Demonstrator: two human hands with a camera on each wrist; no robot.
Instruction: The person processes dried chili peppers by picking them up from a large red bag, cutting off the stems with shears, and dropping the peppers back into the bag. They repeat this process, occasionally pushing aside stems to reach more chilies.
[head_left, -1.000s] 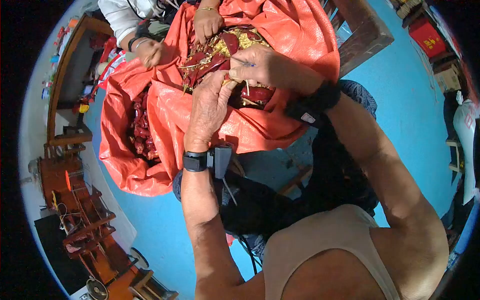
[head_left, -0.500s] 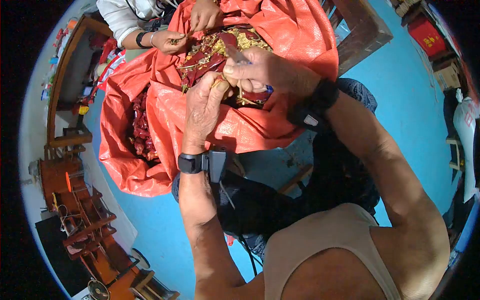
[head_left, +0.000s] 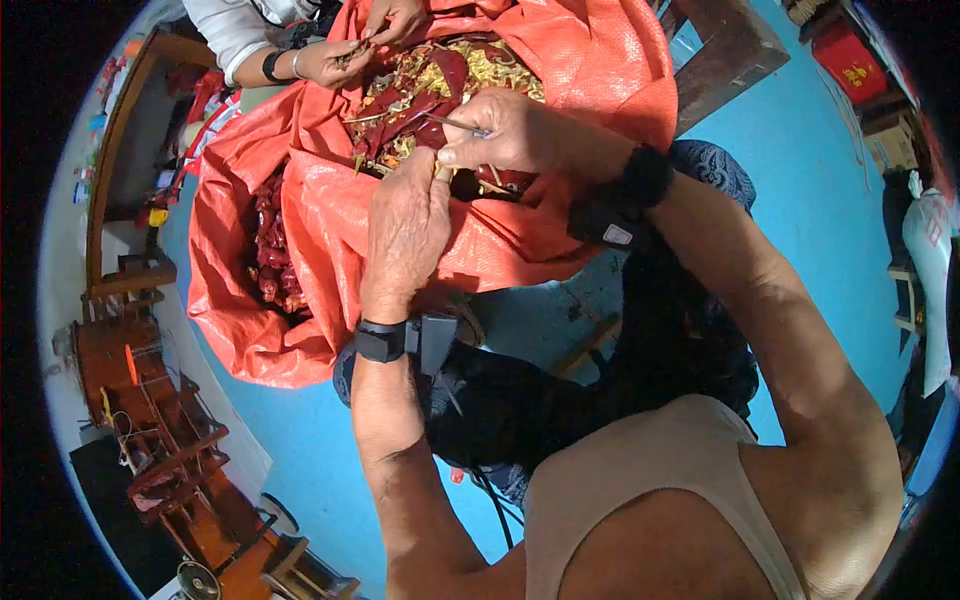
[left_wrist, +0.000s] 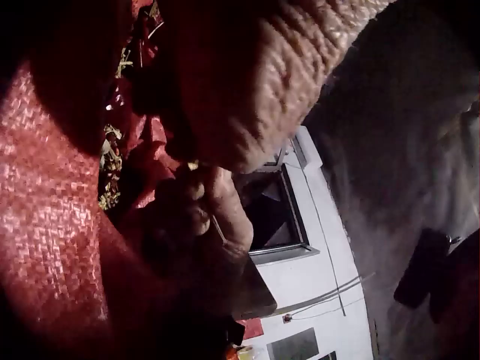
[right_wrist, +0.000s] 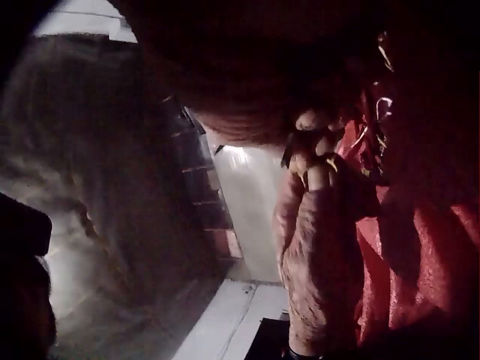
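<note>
In the head view my left hand [head_left: 408, 225] pinches a small yellowish piece between thumb and fingers; I cannot tell what it is. My right hand [head_left: 520, 135] grips a thin metal tool [head_left: 447, 122] with a blue part, its tip pointing left. The two hands meet, fingertips close together, over an orange-red woven sack [head_left: 500, 235]. Inside its opening lie dried red chilies [head_left: 410, 118] with yellow seeds and pale stems [head_left: 362, 160]. In the right wrist view my left hand [right_wrist: 319, 247] rises toward the dark right fingers, above the red sack.
Across the sack another person's hands [head_left: 335, 62] hold a small thing together. More red chilies [head_left: 275, 255] fill a fold of sack at the left. A wooden frame [head_left: 730, 65] stands at upper right, and wooden furniture [head_left: 160, 430] lines the left.
The metal tool swung down beside the right fingers half a second ago and points left again now. The other person's hands have come together at the sack's far edge.
</note>
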